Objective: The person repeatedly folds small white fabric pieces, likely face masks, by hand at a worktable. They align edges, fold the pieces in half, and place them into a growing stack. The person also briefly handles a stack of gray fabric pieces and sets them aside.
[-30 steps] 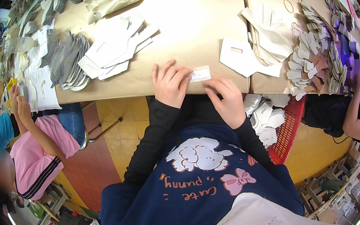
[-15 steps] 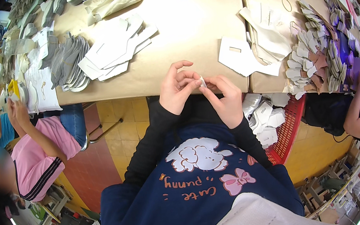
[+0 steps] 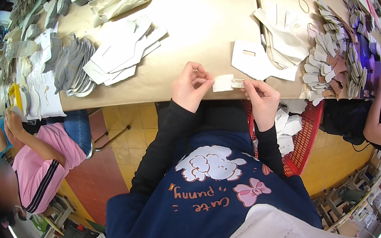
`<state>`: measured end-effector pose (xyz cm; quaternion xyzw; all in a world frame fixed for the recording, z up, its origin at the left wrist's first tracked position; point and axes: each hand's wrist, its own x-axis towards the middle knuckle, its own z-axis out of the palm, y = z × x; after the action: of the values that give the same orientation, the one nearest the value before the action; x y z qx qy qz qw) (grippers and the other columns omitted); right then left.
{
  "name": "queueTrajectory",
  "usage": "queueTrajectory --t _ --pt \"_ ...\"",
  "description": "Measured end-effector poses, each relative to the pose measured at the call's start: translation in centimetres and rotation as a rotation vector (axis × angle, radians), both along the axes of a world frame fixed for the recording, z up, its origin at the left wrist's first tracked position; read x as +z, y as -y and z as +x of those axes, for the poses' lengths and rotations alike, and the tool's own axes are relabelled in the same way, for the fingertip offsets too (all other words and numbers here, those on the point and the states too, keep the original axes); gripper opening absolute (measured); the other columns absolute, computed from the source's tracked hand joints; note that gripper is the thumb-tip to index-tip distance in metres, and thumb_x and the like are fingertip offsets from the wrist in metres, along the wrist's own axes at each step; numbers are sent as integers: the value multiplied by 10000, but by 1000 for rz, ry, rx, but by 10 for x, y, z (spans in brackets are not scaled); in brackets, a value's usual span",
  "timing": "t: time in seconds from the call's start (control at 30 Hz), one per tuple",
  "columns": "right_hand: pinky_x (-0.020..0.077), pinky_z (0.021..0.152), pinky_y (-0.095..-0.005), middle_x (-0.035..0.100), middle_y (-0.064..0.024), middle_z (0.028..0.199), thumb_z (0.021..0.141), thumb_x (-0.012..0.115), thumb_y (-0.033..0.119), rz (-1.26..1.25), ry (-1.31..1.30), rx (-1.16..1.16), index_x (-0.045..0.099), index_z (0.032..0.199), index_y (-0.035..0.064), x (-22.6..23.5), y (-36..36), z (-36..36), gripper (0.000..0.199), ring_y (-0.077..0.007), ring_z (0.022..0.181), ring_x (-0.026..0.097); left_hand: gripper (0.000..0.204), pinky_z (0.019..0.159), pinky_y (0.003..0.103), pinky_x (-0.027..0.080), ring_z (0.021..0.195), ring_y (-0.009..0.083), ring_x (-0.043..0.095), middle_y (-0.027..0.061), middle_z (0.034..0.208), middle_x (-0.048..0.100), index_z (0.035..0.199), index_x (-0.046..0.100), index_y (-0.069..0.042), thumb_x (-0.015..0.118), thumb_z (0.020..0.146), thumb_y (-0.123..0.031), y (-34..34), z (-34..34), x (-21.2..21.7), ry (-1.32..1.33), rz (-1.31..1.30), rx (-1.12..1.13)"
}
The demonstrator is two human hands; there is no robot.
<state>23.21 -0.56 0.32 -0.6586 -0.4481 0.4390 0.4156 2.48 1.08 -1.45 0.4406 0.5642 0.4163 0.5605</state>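
My left hand pinches the left end of a small off-white rectangular patch between thumb and fingertips, just over the table's near edge. My right hand grips a short, shiny, see-through strip by its right end. The strip's other end meets or overlaps the patch; whether the two are joined I cannot tell. Beyond my right hand lies a white flat cut piece with a small rectangular slot. Fanned white cut pieces lie further off to the left.
Grey cut pieces are heaped at the table's left. Cream pieces and many small pale pieces lie right. Below the edge stands a red basket holding white pieces. Co-workers sit left, one in a pink shirt, and right.
My right hand has moved right, away from my left, drawing the see-through strip with it. The patch, earlier mostly hidden between my fingers, now shows flat between my hands.
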Motion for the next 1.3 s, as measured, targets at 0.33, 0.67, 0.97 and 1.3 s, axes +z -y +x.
queueTrajectory --t 0.33,0.67,0.97,1.3 --pt "440 594 -207 678 -20 753 914 735 57 44 -13 -123 720 861 -69 5 -3 23 137 -53 647 571 374 931 391 429 1037 232 577 77 921 709 1157 647 -99 737 795 -70 -4 -5 2 -890 506 79" --pt "548 698 -356 727 -124 892 787 767 3 503 368 319 747 925 15 17 6 -37 140 -286 796 700 258 852 280 555 956 184 708 127 1070 739 1181 700 22 709 945 -83 37 21 23 209 -91 117" --pt "495 634 -242 693 -54 852 897 726 40 8 -175 210 709 1093 -27 12 2 -34 208 -88 726 617 198 810 291 578 868 160 710 122 993 736 1126 693 43 682 959 -62 27 -17 11 556 -281 154" --pt "452 595 -202 663 -4 751 918 724 70 -161 -237 301 715 927 -58 1 -1 -27 129 -39 654 565 172 762 240 547 813 96 682 77 897 745 1025 740 42 732 923 -96 26 -11 6 90 -145 112"
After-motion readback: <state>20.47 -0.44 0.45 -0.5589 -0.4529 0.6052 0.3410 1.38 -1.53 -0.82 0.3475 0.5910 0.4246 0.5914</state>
